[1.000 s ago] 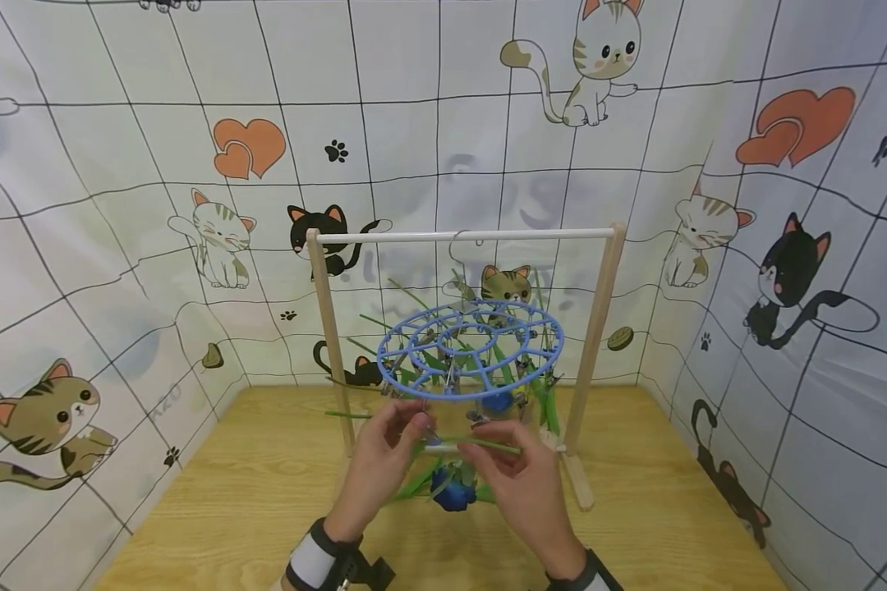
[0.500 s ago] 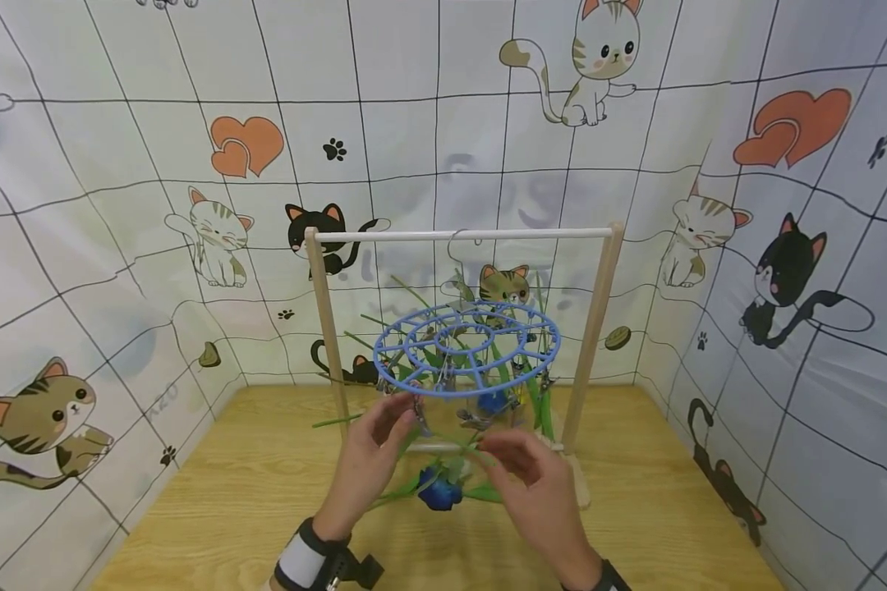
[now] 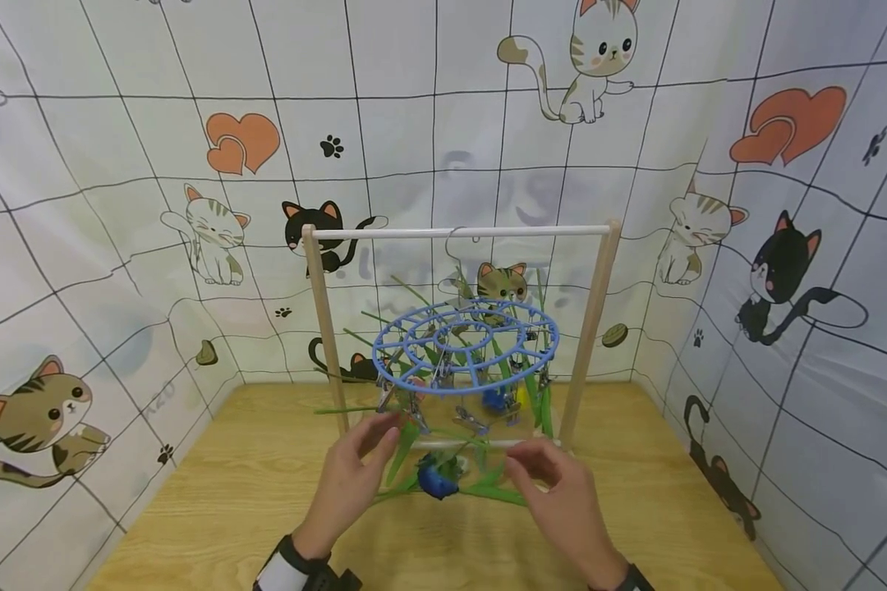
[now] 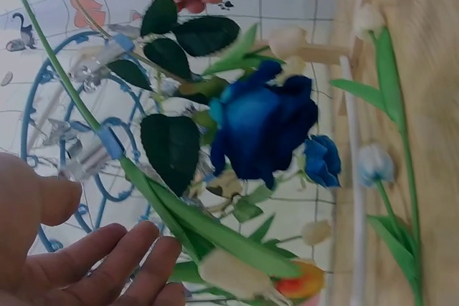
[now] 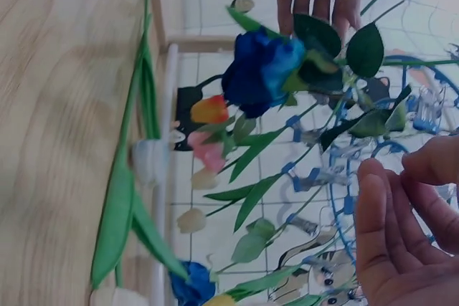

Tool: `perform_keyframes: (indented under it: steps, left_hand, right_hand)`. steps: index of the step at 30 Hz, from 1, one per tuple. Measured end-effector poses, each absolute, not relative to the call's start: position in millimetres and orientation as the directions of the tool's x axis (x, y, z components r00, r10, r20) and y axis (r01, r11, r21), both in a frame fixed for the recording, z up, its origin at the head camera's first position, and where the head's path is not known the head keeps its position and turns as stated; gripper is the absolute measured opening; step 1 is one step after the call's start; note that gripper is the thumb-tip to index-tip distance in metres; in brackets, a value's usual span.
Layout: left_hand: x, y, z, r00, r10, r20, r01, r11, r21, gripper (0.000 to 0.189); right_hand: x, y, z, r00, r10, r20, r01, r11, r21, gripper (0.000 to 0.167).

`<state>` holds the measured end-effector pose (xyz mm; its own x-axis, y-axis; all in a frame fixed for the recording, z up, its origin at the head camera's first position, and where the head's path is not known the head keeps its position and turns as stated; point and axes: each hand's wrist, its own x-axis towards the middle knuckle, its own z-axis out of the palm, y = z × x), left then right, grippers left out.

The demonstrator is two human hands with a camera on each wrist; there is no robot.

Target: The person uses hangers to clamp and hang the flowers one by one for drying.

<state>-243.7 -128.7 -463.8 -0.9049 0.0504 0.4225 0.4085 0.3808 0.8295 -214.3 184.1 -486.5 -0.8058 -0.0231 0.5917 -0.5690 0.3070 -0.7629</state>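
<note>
A blue rose point(image 3: 438, 480) with dark green leaves hangs head down below the round blue clip hanger point(image 3: 475, 387). My left hand point(image 3: 351, 476) is left of the rose, thumb and fingers apart, fingertips near the hanging clips. In the left wrist view, a metal clip point(image 4: 87, 157) grips a green stem beside that hand, with a white tulip point(image 4: 233, 274) just past the fingertips. To the right of the rose is my right hand point(image 3: 565, 501), its fingers loosely bent and nothing between them. Several flowers hang from other clips, including an orange tulip point(image 5: 209, 110).
A wooden rack with a white top bar point(image 3: 384, 234) carries the hanger. On the wooden table point(image 3: 214, 509) lie tulips with long green leaves, among them a pale blue one point(image 4: 376, 164). Cat-patterned cloth point(image 3: 399, 131) surrounds the table at the back and sides.
Both hands have moved apart from the rose's stem, the right one to the right, the left one down and left. The right hand has let go of the stem; the rose hangs by itself.
</note>
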Motion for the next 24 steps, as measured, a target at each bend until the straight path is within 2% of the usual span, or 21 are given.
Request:
perform_keyframes:
  steps: [7, 11, 15, 20, 24]
  left_hand:
    - [-240, -139, -477, -0.911, 0.045, 0.411, 0.383, 0.468, 0.797, 0.028]
    - [-237, -142, -482, -0.922, 0.041, 0.384, 0.35, 0.512, 0.784, 0.024]
    - [-234, -143, -488, -0.923, 0.03, 0.384, 0.333, 0.563, 0.756, 0.014]
    - [-231, -142, -496, -0.935, 0.068, 0.348, 0.318, 0.598, 0.736, 0.007]
    - [-230, -143, -503, -0.949, 0.126, 0.29, 0.305, 0.61, 0.732, 0.007]
  right_hand:
    - [-225, 194, -494, -0.902, -0.026, 0.431, -0.389, 0.484, -0.784, 0.022]
    - [-239, 195, -503, -0.938, -0.135, 0.319, -0.331, 0.618, -0.713, 0.017]
    - [-252, 196, -518, -0.918, -0.279, 0.281, -0.395, 0.692, -0.604, 0.017]
    - [-259, 195, -531, -0.904, -0.35, 0.244, -0.426, 0.732, -0.532, 0.027]
    - [-259, 196, -536, -0.878, -0.403, 0.257, -0.478, 0.732, -0.485, 0.022]
